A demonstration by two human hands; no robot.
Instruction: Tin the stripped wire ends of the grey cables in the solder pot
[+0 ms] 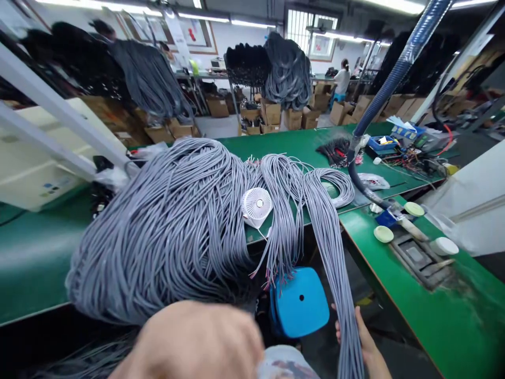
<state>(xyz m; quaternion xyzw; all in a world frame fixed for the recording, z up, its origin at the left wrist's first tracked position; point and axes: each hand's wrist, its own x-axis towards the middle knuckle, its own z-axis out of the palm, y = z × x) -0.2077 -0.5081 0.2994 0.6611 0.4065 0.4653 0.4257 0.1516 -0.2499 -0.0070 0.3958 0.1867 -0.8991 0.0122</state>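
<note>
A long bundle of grey cables (331,237) hangs over the table's front edge at the right. My right hand (365,337) is wrapped round its lower part, with fingertips showing on the far side. Blurred and close to the camera, my left hand (197,339) is at the bottom centre, in front of a large heap of grey cables (165,226); its fingers cannot be made out. Between heap and bundle lies a smaller bunch of cables (282,195) with pinkish stripped ends hanging over the edge. A small white fan (257,205) stands beside it.
Below the table edge is a blue stool (303,302). A green side table (453,316) at the right holds a soldering fixture (418,258) and small round dishes. A flexible duct (386,89) comes down there. A person (342,79) is in the background.
</note>
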